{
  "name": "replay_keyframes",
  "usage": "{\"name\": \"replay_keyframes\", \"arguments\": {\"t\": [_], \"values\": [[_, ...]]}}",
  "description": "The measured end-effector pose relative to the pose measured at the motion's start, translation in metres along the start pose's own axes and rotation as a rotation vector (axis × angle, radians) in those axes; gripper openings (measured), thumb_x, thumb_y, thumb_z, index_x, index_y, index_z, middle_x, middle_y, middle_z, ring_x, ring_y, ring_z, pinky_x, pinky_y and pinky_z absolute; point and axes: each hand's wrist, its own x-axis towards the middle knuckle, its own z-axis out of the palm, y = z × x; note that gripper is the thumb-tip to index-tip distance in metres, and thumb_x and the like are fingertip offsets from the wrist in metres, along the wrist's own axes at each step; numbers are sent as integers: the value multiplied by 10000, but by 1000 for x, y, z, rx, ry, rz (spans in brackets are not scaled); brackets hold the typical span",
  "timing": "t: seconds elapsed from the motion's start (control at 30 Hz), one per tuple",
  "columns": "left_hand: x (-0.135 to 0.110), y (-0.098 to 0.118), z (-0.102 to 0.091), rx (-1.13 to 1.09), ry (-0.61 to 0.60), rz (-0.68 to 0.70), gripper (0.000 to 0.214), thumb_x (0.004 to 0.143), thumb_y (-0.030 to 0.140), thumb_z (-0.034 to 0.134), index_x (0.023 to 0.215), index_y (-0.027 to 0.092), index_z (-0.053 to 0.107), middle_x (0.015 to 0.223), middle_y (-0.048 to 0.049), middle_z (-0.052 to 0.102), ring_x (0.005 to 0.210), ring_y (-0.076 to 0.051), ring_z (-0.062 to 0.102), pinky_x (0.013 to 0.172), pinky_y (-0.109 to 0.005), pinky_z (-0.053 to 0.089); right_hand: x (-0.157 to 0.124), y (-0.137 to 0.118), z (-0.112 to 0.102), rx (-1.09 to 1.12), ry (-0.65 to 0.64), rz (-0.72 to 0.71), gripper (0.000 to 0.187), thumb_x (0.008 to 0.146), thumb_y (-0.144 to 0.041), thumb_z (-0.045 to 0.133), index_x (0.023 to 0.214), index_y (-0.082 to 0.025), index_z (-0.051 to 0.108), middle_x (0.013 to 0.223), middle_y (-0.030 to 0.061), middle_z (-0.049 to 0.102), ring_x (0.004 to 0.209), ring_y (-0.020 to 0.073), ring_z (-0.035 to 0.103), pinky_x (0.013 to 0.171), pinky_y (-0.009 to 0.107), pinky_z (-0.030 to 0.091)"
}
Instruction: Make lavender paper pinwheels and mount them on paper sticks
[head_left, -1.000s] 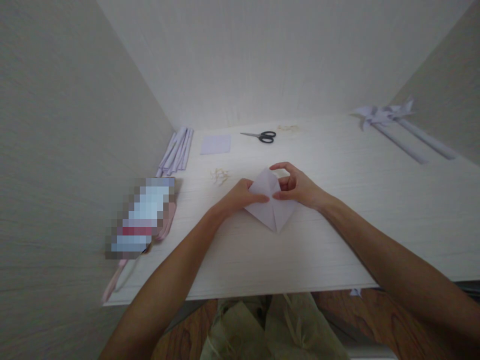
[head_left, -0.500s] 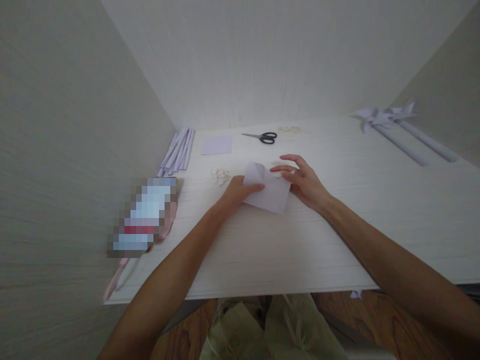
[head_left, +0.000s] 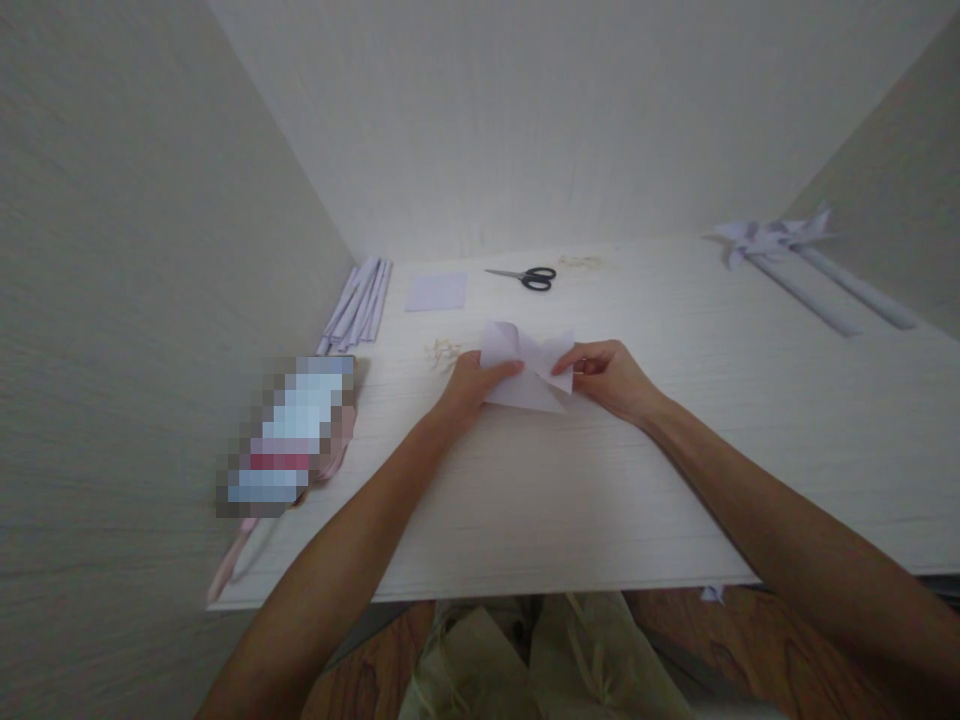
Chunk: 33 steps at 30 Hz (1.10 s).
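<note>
A pale lilac sheet of paper [head_left: 525, 392], cut and partly folded, is held just over the middle of the table. My left hand [head_left: 476, 385] pinches it from the left, its thumb pressing a curled corner toward the centre. On the right side, my right hand [head_left: 604, 375] grips another flap of the same paper between thumb and fingers. Left of the paper lies a small heap of thin pale strips [head_left: 441, 352]. Black-handled scissors [head_left: 525, 277] rest behind it, and a flat square of paper [head_left: 436, 292] lies to their left.
Rolled paper sticks [head_left: 358, 303] are bunched at the back left. Two paper pinwheels [head_left: 776, 240] on sticks lie at the back right. A blurred-out object [head_left: 289, 430] sits by the left wall. More pale strips [head_left: 580, 262] lie near the back wall. Walls enclose three sides of the table [head_left: 525, 520].
My right hand has closed from loosely spread fingers to a pinch on the paper. The paper's right flap is now lifted and bent inward. My left hand stays on the left corner.
</note>
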Motion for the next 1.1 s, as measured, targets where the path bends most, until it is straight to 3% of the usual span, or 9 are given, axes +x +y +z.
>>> {"name": "replay_keyframes", "arguments": {"t": [0.33,0.73,1.1], "values": [[1,-6,0,105,19,38,298,506,304,673,709,95,610,673,-64,633,565,-148,568,553,-272,445,3,6,5,4,112,25,156,602,-306,664,610,-155,624,552,-24,544,489,49,465,465,188,344],[0,-7,1,257,12,106,331,549,363,641,732,89,618,673,-67,630,558,-141,561,515,-244,426,2,3,13,-136,107,67,239,634,-371,606,628,-136,561,475,-41,462,417,49,375,394,189,230],[0,-8,2,349,15,127,295,565,358,625,694,93,615,641,-48,606,534,-124,535,486,-226,406,2,3,14,-366,124,-1,233,664,-363,557,637,-131,562,511,-14,497,437,73,419,399,202,288]]}}
